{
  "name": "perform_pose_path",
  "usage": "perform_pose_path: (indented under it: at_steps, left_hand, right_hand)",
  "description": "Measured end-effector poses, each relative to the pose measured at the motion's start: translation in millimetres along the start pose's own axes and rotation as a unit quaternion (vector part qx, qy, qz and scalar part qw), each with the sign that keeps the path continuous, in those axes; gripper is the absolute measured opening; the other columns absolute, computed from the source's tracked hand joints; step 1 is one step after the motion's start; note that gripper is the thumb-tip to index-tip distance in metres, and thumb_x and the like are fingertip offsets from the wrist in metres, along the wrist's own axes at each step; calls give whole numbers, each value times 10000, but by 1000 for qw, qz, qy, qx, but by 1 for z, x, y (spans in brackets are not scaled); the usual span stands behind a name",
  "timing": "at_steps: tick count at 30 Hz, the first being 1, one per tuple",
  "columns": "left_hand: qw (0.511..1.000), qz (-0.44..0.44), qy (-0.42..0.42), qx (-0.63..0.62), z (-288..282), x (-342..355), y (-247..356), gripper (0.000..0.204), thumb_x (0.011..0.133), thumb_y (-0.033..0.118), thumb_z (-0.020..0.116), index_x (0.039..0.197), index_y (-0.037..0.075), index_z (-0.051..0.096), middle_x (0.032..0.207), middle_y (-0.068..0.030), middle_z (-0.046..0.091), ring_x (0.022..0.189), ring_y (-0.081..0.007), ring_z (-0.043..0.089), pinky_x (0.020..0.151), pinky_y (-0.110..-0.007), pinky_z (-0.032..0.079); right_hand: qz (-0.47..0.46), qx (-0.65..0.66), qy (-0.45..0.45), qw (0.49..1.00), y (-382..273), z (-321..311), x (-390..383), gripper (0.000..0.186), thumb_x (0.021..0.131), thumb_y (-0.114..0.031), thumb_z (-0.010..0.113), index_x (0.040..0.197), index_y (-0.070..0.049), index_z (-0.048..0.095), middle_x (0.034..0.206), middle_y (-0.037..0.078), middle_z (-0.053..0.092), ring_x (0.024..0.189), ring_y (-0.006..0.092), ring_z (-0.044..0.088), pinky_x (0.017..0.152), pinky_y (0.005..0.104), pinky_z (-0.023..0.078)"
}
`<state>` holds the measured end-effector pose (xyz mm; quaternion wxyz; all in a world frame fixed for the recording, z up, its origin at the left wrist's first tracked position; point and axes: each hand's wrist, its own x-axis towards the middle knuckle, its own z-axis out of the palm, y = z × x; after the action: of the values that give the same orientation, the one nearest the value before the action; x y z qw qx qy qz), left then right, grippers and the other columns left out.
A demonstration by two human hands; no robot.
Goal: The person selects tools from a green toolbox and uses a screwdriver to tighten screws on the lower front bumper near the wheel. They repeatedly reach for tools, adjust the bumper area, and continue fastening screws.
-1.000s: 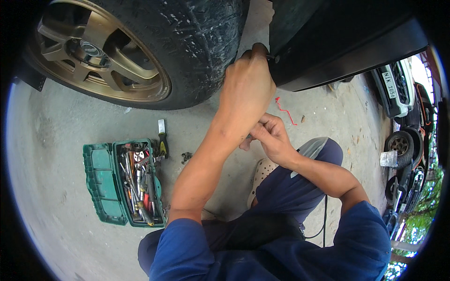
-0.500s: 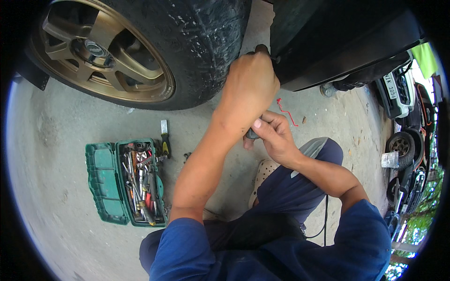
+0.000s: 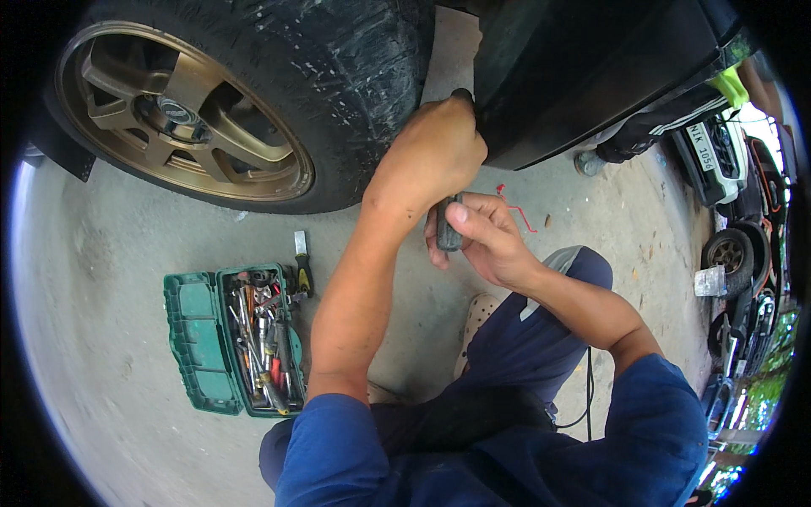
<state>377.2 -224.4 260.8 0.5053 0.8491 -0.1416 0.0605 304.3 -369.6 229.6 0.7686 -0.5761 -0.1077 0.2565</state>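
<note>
My left hand point(image 3: 435, 144) is closed beside the tyre point(image 3: 338, 93), near the lower edge of the black body panel point(image 3: 583, 84). A dark rounded end pokes out above its knuckles, but the rest of what it grips is hidden. Just below it, my right hand point(image 3: 490, 237) holds a dark, ribbed cylindrical handle point(image 3: 449, 226) between thumb and fingers. The upper end of that handle runs up under my left hand. Whether both hands hold one tool, I cannot tell.
An open green toolbox point(image 3: 203, 338) full of hand tools lies on the concrete at left. A scraper point(image 3: 302, 262) with a yellow-black handle is beside it. A thin red strip point(image 3: 517, 209) lies right of my hands. A black cord point(image 3: 589, 397) trails by my knee; parked vehicles stand far right.
Both hands have shifted slightly left in the picture. More of the dark handle now shows below my left hand, with my right fingers opened a little around it. The view has tilted slightly.
</note>
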Motion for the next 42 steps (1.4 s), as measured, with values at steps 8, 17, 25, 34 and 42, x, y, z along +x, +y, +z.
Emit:
perform_pose_path:
  at_steps: [8,17,25,34,42]
  left_hand:
    - [998,-23,-39,-32,-1,11,-6,311,887,104,532,1074,-111,657,995,-363,697,958,-477,712,867,-518,553]
    - [983,-29,-179,-20,-11,30,-20,402,993,201,505,1254,-58,668,1090,-249,726,869,-316,730,717,-426,561]
    - [937,-255,-134,-199,-14,20,0,423,1075,312,518,1203,-52,690,1088,-192,731,1023,-277,674,866,-413,530]
    - [876,-284,-40,-387,-2,-10,-11,402,1073,326,475,1295,17,603,1257,-204,635,1134,-311,630,860,-528,568]
    - [846,-177,-127,-486,15,39,-43,330,1032,271,450,1192,81,667,1095,-127,707,944,-271,676,843,-562,564]
  right_hand:
    - [48,-16,58,997,-20,8,-5,480,1082,-418,600,867,4,680,669,97,637,564,189,620,540,344,501]
    - [120,67,123,983,-44,23,-1,381,980,-415,774,834,-77,679,609,39,627,475,116,586,448,271,435]
    - [103,29,187,976,-57,35,-2,497,961,-520,734,845,-48,631,523,7,489,420,112,446,438,261,358]
    - [38,-31,94,994,-37,24,8,526,1055,-503,592,1014,12,690,706,34,616,577,123,577,496,256,433]
    - [110,46,53,991,-28,-1,1,588,971,-627,659,950,-39,678,703,64,655,570,180,602,562,287,496]
